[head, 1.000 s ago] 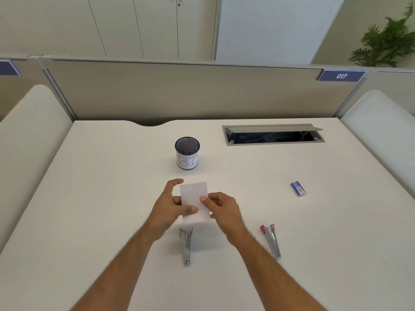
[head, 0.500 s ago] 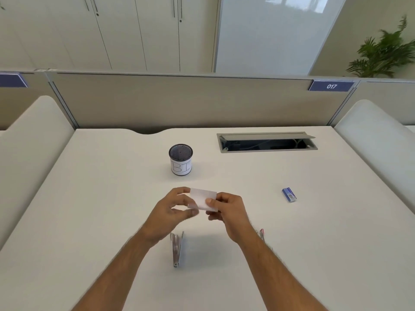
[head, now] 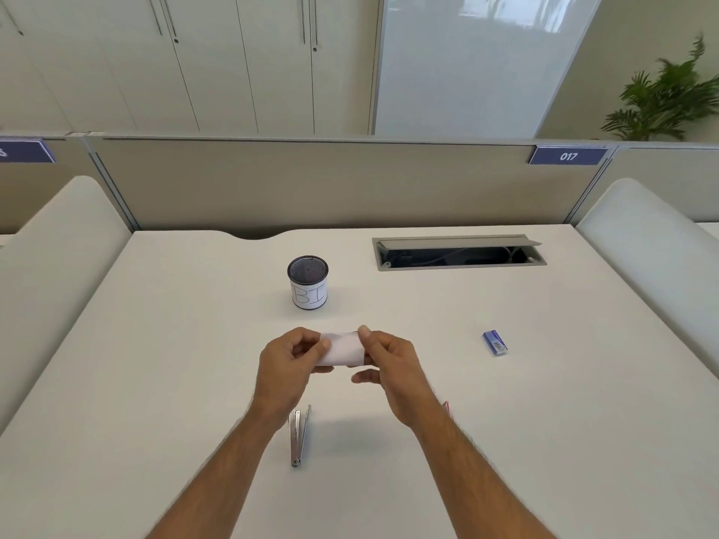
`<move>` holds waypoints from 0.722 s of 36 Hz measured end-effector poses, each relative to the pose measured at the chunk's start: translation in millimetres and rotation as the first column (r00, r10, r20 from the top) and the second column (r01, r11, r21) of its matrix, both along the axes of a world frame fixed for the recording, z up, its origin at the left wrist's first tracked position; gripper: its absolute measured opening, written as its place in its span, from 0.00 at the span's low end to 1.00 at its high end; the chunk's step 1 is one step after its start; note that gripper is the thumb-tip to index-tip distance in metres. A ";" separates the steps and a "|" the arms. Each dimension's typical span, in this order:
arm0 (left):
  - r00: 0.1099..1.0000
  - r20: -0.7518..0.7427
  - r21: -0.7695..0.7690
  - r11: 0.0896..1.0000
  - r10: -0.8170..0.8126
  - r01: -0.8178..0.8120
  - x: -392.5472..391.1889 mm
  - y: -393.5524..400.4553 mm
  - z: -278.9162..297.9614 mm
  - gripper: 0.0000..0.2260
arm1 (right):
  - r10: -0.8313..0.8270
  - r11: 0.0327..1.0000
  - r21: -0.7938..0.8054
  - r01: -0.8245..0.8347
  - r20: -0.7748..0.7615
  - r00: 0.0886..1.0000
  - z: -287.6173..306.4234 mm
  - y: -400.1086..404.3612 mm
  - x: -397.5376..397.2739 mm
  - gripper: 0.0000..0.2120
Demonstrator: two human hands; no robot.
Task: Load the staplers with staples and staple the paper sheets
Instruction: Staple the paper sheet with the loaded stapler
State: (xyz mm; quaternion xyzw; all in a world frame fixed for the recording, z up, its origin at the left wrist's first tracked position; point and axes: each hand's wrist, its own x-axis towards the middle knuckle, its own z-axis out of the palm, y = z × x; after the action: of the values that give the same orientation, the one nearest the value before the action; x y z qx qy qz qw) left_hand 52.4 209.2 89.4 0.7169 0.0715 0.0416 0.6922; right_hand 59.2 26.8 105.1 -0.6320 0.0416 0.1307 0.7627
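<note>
Left hand (head: 290, 365) and right hand (head: 389, 363) each pinch an end of small paper sheets (head: 342, 348), held above the worktop (head: 155, 383), seemingly squaring them for the open stapler (head: 298, 435) below.

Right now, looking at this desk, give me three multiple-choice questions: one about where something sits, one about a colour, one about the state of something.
1. Where is the small blue staple box?
A. right of both hands
B. inside the cup
C. under the paper

2. What colour is the label around the round black mesh cup?
A. red
B. white
C. green

3. What state is the small white paper sheet in?
A. flat on the white desk
B. held up by both hands
C. clamped in the open silver metal stapler

Answers:
1 A: it lies on the desk right of both hands.
2 B: the band is white with handwritten letters.
3 B: the left hand and right hand pinch its ends with their fingers.
</note>
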 end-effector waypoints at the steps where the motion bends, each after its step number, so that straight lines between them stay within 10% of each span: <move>1: 1.000 0.015 0.011 1.000 0.009 -0.009 -0.5 -1.7 -0.3 0.09 | -0.002 1.000 0.022 0.002 0.002 1.000 -0.3 -0.4 -0.4 0.14; 12: 0.999 0.030 0.038 0.999 -0.010 0.009 -1.8 -10.2 -7.0 0.20 | -0.104 0.994 -0.024 0.105 0.029 0.994 -6.2 -8.0 3.6 0.10; 26: 0.996 0.015 -0.068 0.994 -0.087 0.088 2.8 -10.3 -5.9 0.11 | -0.140 0.988 -0.055 0.141 0.033 0.990 -9.6 -11.4 7.8 0.07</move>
State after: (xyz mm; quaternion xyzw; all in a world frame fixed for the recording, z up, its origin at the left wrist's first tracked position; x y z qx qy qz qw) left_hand 55.1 198.9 83.5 0.6951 0.0372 0.0128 0.7179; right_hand 67.0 15.5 95.5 -0.6510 0.0788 0.0661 0.7521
